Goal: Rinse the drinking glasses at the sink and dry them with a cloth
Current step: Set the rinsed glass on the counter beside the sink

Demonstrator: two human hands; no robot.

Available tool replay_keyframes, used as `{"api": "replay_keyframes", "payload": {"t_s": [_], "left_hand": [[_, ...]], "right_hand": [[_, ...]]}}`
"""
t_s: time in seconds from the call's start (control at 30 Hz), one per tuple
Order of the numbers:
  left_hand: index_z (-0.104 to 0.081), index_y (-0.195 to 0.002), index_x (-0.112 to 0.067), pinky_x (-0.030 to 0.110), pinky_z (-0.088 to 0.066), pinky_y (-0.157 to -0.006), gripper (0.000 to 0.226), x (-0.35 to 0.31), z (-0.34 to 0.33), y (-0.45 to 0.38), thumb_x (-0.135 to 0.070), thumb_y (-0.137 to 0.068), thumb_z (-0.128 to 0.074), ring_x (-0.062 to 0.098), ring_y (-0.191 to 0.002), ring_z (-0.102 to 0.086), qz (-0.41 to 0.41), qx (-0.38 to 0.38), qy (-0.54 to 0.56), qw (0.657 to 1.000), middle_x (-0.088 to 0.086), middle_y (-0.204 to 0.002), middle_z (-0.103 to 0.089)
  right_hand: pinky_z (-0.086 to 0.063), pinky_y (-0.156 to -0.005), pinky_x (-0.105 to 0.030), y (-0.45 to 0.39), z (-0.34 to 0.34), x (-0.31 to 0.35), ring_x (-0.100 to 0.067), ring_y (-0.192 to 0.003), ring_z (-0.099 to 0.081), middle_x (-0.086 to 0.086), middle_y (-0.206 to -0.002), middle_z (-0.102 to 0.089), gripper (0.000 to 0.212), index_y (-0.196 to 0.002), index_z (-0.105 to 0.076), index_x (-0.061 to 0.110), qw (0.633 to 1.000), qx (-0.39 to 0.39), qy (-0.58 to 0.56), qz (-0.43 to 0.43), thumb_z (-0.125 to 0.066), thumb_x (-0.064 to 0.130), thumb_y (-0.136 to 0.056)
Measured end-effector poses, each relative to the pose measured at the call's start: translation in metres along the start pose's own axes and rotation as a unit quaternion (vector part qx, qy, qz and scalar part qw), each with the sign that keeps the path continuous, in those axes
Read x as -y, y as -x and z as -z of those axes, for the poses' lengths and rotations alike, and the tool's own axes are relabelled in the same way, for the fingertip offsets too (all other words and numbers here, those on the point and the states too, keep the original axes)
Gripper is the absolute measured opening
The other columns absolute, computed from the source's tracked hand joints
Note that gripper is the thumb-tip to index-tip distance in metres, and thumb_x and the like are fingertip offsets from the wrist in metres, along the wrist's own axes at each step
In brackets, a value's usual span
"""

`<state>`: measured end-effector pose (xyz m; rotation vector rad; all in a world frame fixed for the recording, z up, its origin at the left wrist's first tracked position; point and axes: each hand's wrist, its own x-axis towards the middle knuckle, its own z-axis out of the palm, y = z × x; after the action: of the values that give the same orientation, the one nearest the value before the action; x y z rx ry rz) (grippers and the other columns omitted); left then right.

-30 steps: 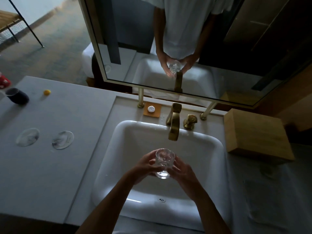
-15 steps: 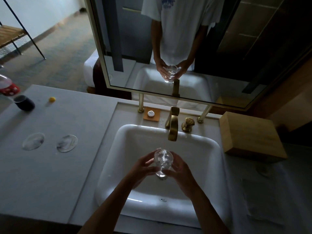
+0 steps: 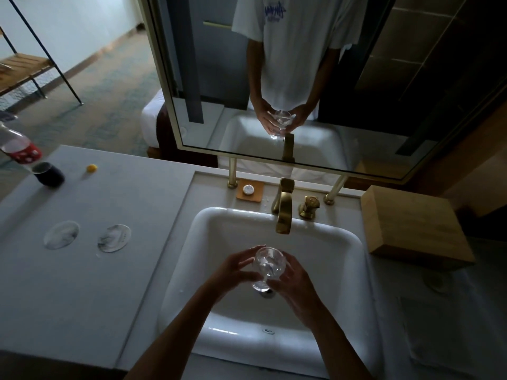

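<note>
- Both hands are out over the white sink [image 3: 354, 270], with the drinking glass [image 3: 267, 266] sandwiched right between them.
- Left hand [image 3: 236, 270] has its fingers curled round the left side of the bowl, thumb up near the rim.
- Right hand [image 3: 295, 281] wraps the right side and lower part, fingers curled in around the base. So both are gripping it, neither one spread flat.
- The glass sits over the middle of the basin, above the drain, in front of and below the brass faucet [image 3: 284, 209]. Can't see any water running.
- Compared to a second ago, the glass was pretty much upright with its mouth straight up; now it's tipped. The hands are in nearly the same spot over the basin, and the camera has lifted a bit, so more of the mirror [image 3: 384, 91] shows.
- Long axis runs from base (low, near the person) up to the rim, which leans away toward the faucet and the mirror. Mouth faces up and forward.
- Further out: two round glass lids or coasters [image 3: 113, 238] on the grey counter [image 3: 68, 297] to the left, a dark cup [image 3: 48, 174] and a small yellow thing [image 3: 92, 168] at the far end, and a wooden box [image 3: 411, 223] right of the sink.
</note>
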<state>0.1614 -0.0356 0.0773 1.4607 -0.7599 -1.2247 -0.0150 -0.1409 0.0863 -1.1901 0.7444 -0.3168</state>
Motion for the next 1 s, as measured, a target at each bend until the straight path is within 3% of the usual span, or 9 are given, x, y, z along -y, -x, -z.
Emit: {"api": "replay_keyframes", "payload": {"t_s": [0.1,0.2,0.27,0.33,0.5,0.63,0.87,0.93,1.0], "left_hand": [[-0.057,-0.131,-0.038,0.027,-0.055,-0.094,0.068,-0.010,0.001,-0.001,0.000,-0.079,-0.079,-0.002,-0.121,-0.059,0.005,0.003,-0.040,0.999,-0.011,-0.132,-0.065],[-0.058,-0.135,-0.038,0.034,-0.056,-0.088,0.066,-0.017,0.004,-0.001,-0.016,-0.077,-0.081,0.012,-0.116,-0.064,0.021,0.010,-0.063,0.998,-0.003,-0.127,-0.069],[-0.056,-0.139,-0.031,0.033,-0.053,-0.079,0.068,-0.020,0.006,-0.002,-0.023,-0.076,-0.081,0.018,-0.106,-0.067,0.037,0.020,-0.078,0.996,0.001,-0.120,-0.072],[-0.052,-0.142,-0.022,0.024,-0.054,-0.076,0.065,-0.023,0.008,-0.005,-0.013,-0.083,-0.078,0.022,-0.101,-0.068,0.041,0.039,-0.092,0.994,0.005,-0.119,-0.071],[-0.051,-0.141,-0.010,0.017,-0.056,-0.082,0.059,-0.029,0.009,-0.010,-0.004,-0.087,-0.072,0.015,-0.103,-0.067,0.050,0.049,-0.145,0.987,0.010,-0.127,-0.064],[-0.056,-0.137,-0.010,0.043,-0.051,-0.105,0.056,-0.029,0.009,-0.014,-0.013,-0.085,-0.077,0.029,-0.120,-0.062,0.060,0.038,-0.163,0.984,0.015,-0.129,-0.064],[-0.062,-0.130,-0.004,0.046,-0.052,-0.104,0.050,-0.031,0.009,-0.023,-0.019,-0.085,-0.078,0.029,-0.118,-0.064,0.081,0.039,-0.200,0.976,0.014,-0.130,-0.064],[-0.062,-0.131,-0.003,0.042,-0.053,-0.102,0.050,-0.034,0.008,-0.026,-0.021,-0.087,-0.076,0.028,-0.117,-0.064,0.086,0.048,-0.210,0.973,0.013,-0.131,-0.064],[-0.061,-0.131,-0.003,0.034,-0.054,-0.095,0.050,-0.037,0.007,-0.026,-0.025,-0.088,-0.074,0.024,-0.111,-0.066,0.089,0.059,-0.219,0.970,0.013,-0.128,-0.066]], "right_hand": [[-0.050,-0.096,-0.061,-0.001,-0.004,-0.002,-0.033,-0.118,-0.063,-0.011,-0.128,-0.065,0.076,-0.132,-0.054,0.016,0.999,0.007,-0.036,-0.009,-0.088,0.013,-0.064],[-0.048,-0.096,-0.065,0.001,-0.010,-0.003,-0.039,-0.119,-0.061,-0.017,-0.127,-0.064,0.073,-0.132,-0.055,0.013,0.997,0.021,-0.074,-0.013,-0.088,0.019,-0.067],[-0.047,-0.097,-0.064,0.002,-0.013,-0.005,-0.041,-0.121,-0.059,-0.021,-0.130,-0.062,0.063,-0.134,-0.053,0.010,0.994,0.027,-0.104,-0.017,-0.080,0.012,-0.077],[-0.046,-0.099,-0.064,0.003,-0.016,-0.008,-0.042,-0.122,-0.058,-0.023,-0.133,-0.059,0.055,-0.136,-0.051,0.008,0.990,0.027,-0.135,-0.026,-0.070,0.003,-0.085],[-0.041,-0.101,-0.069,0.007,-0.020,-0.014,-0.045,-0.124,-0.055,-0.024,-0.136,-0.056,0.055,-0.140,-0.047,0.006,0.977,0.040,-0.203,-0.040,-0.065,0.005,-0.088],[-0.039,-0.100,-0.072,0.008,-0.022,-0.017,-0.049,-0.123,-0.055,-0.029,-0.135,-0.055,0.054,-0.137,-0.049,0.004,0.972,0.039,-0.225,-0.050,-0.068,0.013,-0.087],[-0.054,-0.088,-0.060,0.013,-0.026,-0.007,-0.045,-0.118,-0.060,-0.027,-0.130,-0.060,0.071,-0.136,-0.048,0.002,0.969,0.035,-0.240,-0.055,-0.080,0.025,-0.077],[-0.053,-0.089,-0.061,0.013,-0.026,-0.006,-0.045,-0.119,-0.059,-0.028,-0.130,-0.060,0.075,-0.135,-0.050,0.001,0.968,0.031,-0.241,-0.061,-0.082,0.030,-0.075],[-0.054,-0.089,-0.060,0.013,-0.026,-0.006,-0.045,-0.119,-0.059,-0.027,-0.129,-0.060,0.064,-0.134,-0.051,0.000,0.966,0.033,-0.247,-0.066,-0.076,0.027,-0.081]]}}
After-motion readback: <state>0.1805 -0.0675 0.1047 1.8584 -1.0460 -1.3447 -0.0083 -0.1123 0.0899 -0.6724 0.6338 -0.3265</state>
